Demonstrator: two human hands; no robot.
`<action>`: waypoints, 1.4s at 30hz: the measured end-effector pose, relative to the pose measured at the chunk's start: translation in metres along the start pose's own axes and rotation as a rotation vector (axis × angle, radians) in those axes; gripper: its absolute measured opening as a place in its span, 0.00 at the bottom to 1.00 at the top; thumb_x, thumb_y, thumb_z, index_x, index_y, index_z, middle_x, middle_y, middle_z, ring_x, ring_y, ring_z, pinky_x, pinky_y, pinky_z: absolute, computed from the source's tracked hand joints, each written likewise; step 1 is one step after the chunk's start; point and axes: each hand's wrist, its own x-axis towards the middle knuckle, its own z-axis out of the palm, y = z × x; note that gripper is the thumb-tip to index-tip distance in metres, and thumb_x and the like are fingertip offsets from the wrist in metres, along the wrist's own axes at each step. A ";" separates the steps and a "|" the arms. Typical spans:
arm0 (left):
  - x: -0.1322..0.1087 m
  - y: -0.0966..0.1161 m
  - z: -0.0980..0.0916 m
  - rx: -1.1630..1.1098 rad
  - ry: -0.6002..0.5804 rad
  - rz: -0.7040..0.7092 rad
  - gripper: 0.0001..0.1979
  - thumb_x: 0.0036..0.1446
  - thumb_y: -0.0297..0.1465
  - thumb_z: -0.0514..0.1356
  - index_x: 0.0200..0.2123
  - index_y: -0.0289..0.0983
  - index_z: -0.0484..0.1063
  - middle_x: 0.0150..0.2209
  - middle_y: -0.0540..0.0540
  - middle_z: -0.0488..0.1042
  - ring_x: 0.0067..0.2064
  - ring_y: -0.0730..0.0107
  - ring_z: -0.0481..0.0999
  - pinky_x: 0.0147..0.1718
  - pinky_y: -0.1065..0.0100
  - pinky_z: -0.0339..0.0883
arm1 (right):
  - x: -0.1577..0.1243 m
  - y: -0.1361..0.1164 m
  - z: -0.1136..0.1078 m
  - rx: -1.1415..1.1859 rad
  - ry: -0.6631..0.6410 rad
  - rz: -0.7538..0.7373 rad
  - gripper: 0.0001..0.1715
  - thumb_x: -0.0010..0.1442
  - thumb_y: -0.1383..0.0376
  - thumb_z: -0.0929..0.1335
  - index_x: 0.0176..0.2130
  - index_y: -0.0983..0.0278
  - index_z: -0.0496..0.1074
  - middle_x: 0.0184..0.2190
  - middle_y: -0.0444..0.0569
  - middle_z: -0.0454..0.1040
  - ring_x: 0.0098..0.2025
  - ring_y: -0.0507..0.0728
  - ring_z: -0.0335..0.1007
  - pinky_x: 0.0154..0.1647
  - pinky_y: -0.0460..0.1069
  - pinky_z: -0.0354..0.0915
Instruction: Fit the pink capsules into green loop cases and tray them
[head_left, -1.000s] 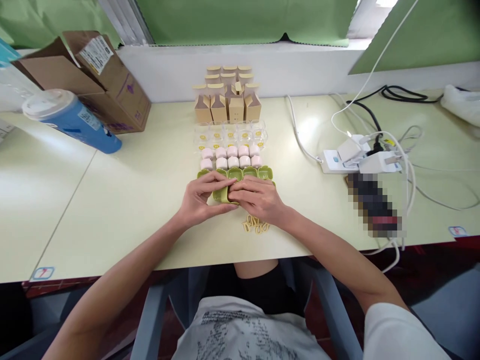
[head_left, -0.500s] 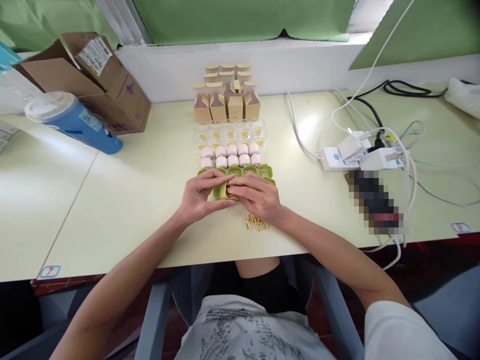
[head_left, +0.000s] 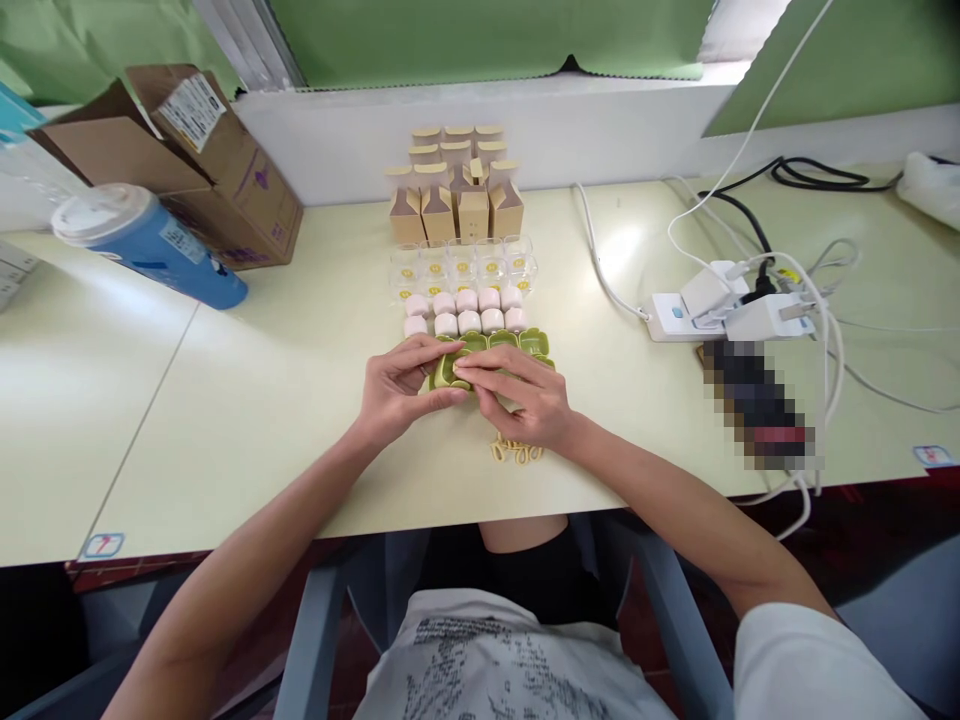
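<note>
1. Room: green cloth screens (head_left: pixel 487 35) hang above a white ledge (head_left: pixel 600 125) at the back. No other person is in view.
2. Pale yellow-green bench (head_left: pixel 285 400), with patches of glare. A brown cardboard box (head_left: pixel 225 170) sits far left with its flaps open. A blue cup with a white lid (head_left: pixel 150 245) lies just in front of it.
3. Right side: a white power strip (head_left: pixel 679 318) loaded with plugs, and white cables (head_left: pixel 817 300) trailing off.
4. Centre, in rows from back to front: tan paper cartons (head_left: pixel 456 195), clear plastic cases with yellow marks (head_left: pixel 461 268), pale pink cylinders (head_left: pixel 465 312) and olive-green plastic shells (head_left: pixel 517 342). The rows are neat, so I judge most of the stock unworked and the work at an early stage.
5. Left hand (head_left: pixel 397 395) is curled closed around one held green shell (head_left: pixel 448 372), right at the front row. Right hand (head_left: pixel 517 395) pinches its top edge with the fingertips.
6. A small heap of beige loops (head_left: pixel 516 452) lies by the right wrist. I cannot tell whether one is inside the shell.
</note>
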 end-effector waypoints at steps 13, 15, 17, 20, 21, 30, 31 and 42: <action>-0.001 -0.003 0.001 -0.036 0.018 -0.039 0.28 0.46 0.32 0.84 0.52 0.46 0.89 0.43 0.41 0.83 0.45 0.64 0.81 0.42 0.66 0.78 | -0.003 0.003 -0.003 -0.040 -0.077 -0.015 0.23 0.67 0.74 0.69 0.59 0.62 0.78 0.49 0.55 0.85 0.51 0.61 0.85 0.51 0.60 0.84; -0.002 -0.003 0.001 -0.038 0.021 -0.050 0.28 0.46 0.32 0.84 0.52 0.46 0.89 0.43 0.41 0.82 0.45 0.65 0.80 0.41 0.67 0.77 | -0.003 0.003 -0.004 -0.051 -0.088 -0.011 0.23 0.66 0.73 0.70 0.59 0.61 0.78 0.49 0.54 0.85 0.51 0.61 0.85 0.51 0.60 0.84; -0.002 -0.002 0.000 -0.039 0.026 -0.064 0.27 0.46 0.31 0.84 0.52 0.46 0.89 0.43 0.42 0.82 0.44 0.66 0.80 0.41 0.68 0.76 | -0.003 0.002 -0.004 -0.047 -0.061 -0.027 0.23 0.66 0.73 0.71 0.58 0.61 0.77 0.48 0.54 0.85 0.49 0.61 0.85 0.50 0.59 0.85; -0.003 -0.003 0.000 -0.043 0.032 -0.075 0.26 0.47 0.31 0.84 0.51 0.46 0.89 0.43 0.42 0.81 0.44 0.66 0.79 0.41 0.68 0.74 | 0.000 0.001 -0.003 -0.051 -0.031 -0.045 0.21 0.66 0.72 0.72 0.57 0.60 0.77 0.47 0.53 0.85 0.48 0.60 0.85 0.48 0.57 0.85; -0.003 -0.003 0.000 -0.042 0.034 -0.080 0.26 0.47 0.31 0.83 0.51 0.46 0.89 0.43 0.42 0.81 0.44 0.66 0.79 0.41 0.68 0.73 | 0.000 0.001 -0.002 -0.059 -0.036 -0.043 0.20 0.67 0.71 0.73 0.57 0.59 0.77 0.47 0.52 0.85 0.48 0.60 0.86 0.48 0.57 0.85; -0.002 0.001 0.003 -0.111 0.073 -0.176 0.23 0.47 0.38 0.83 0.49 0.46 0.90 0.44 0.42 0.83 0.46 0.64 0.82 0.44 0.66 0.78 | 0.005 0.002 -0.003 0.002 -0.014 -0.039 0.23 0.67 0.69 0.76 0.60 0.60 0.76 0.49 0.55 0.84 0.50 0.62 0.85 0.49 0.58 0.85; -0.002 0.001 0.002 -0.125 0.079 -0.195 0.23 0.48 0.40 0.83 0.48 0.45 0.90 0.45 0.42 0.84 0.46 0.63 0.83 0.44 0.66 0.79 | 0.005 0.001 -0.002 0.010 -0.022 -0.021 0.25 0.68 0.68 0.76 0.62 0.59 0.74 0.51 0.56 0.84 0.53 0.63 0.85 0.52 0.60 0.85; -0.002 0.002 0.000 -0.184 0.010 -0.381 0.33 0.52 0.59 0.77 0.43 0.34 0.89 0.41 0.36 0.87 0.39 0.52 0.89 0.38 0.58 0.85 | 0.004 -0.003 0.001 0.113 -0.054 0.201 0.11 0.68 0.70 0.75 0.50 0.59 0.80 0.50 0.53 0.86 0.46 0.60 0.83 0.47 0.58 0.83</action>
